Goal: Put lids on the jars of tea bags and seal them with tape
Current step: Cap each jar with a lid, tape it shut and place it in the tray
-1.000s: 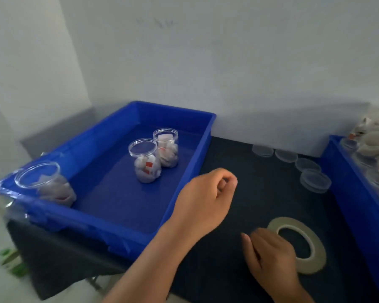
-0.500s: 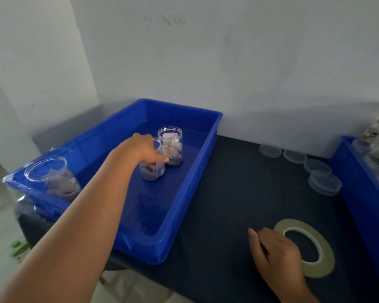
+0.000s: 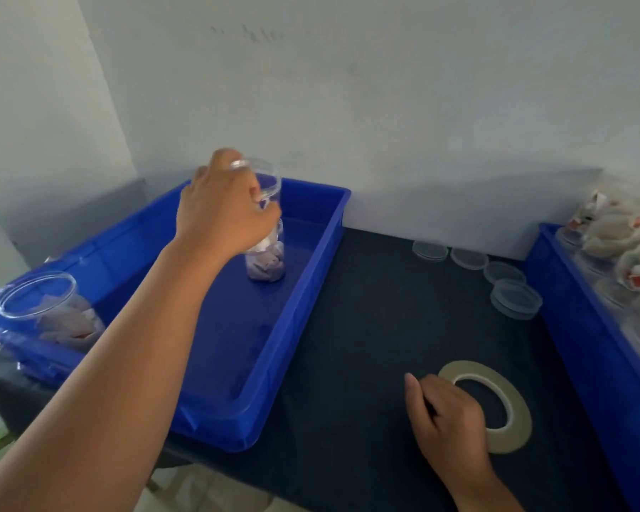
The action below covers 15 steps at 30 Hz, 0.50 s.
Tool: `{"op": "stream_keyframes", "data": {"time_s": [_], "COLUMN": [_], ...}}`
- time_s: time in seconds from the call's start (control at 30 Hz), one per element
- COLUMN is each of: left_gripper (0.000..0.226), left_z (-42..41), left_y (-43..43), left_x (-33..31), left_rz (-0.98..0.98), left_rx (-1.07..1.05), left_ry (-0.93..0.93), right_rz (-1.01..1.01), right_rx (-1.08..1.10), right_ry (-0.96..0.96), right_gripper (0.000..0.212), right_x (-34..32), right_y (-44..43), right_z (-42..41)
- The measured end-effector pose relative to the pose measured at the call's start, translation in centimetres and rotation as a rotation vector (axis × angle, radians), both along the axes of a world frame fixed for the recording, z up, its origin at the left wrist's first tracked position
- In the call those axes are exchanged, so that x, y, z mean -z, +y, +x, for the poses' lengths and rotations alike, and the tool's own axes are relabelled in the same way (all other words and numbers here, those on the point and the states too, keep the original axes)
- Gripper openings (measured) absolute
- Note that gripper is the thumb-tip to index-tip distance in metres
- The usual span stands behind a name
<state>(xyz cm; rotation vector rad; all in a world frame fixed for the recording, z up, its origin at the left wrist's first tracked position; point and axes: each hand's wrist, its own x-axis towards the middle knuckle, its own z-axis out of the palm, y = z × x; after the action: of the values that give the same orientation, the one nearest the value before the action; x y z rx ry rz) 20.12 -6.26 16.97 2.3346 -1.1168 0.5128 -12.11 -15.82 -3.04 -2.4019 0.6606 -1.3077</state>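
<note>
**Jar (image 3: 270, 179) lifted from bin (image 3: 307, 286)**

Left hand (image 3: 222, 216) grips the jar near its rim, now above the bin floor where it stood half a second ago beside the second jar (image 3: 268, 260). Right hand (image 3: 448, 419) stays loosely curled, empty, against the tape (image 3: 516, 412).

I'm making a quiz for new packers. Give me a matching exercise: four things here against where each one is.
Things:
1 tape roll
2 raised jar
3 lids
4 nearest jar

Places:
A gripped by left hand above left bin
B flat on mat at right hand
C near corner of left bin
D on mat beside right bin

Pairs: 1-B, 2-A, 3-D, 4-C
</note>
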Motion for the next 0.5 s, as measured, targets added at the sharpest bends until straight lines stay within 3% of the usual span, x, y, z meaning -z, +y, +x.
{"op": "stream_keyframes", "data": {"time_s": [0.1, 0.17, 0.2, 0.27, 0.33, 0.43, 0.5], "left_gripper": [0.034, 0.036, 0.037, 0.039, 0.038, 0.038, 0.042], "left_z": [-4.4, -7.8, -9.4, -12.4, -15.1, -18.0, -19.1], "left_y": [-1.2, -2.1, -2.6, -3.4, -4.2, -5.4, -6.2], "left_x": [-2.1, -2.4, -2.2, -0.9, 1.3, 5.2, 7.7], "left_rz": [-0.095, -0.086, -0.066, -0.013, 0.033, 0.066, 0.062], "left_rx": [0.197, 0.347, 0.419, 0.534, 0.628, 0.734, 0.779], "left_ry": [-0.061, -0.028, -0.011, 0.023, 0.068, 0.139, 0.187], "right_rz": [0.058, 0.167, 0.242, 0.385, 0.493, 0.546, 0.534], "right_rx": [-0.020, -0.038, -0.038, -0.052, -0.116, -0.129, -0.035], "right_ry": [0.020, 0.059, 0.075, 0.056, 0.003, -0.029, -0.053], "right_gripper": [0.051, 0.032, 0.036, 0.088, 0.114, 0.115, 0.100], "right_x": [-1.2, -2.7, -3.5, -5.2, -6.4, -6.6, -5.9], "right_y": [0.1, 0.0, -0.1, -0.7, -1.5, -2.8, -3.3], "right_z": [0.1, 0.1, 0.1, 0.0, -0.4, -1.2, -1.5]}}
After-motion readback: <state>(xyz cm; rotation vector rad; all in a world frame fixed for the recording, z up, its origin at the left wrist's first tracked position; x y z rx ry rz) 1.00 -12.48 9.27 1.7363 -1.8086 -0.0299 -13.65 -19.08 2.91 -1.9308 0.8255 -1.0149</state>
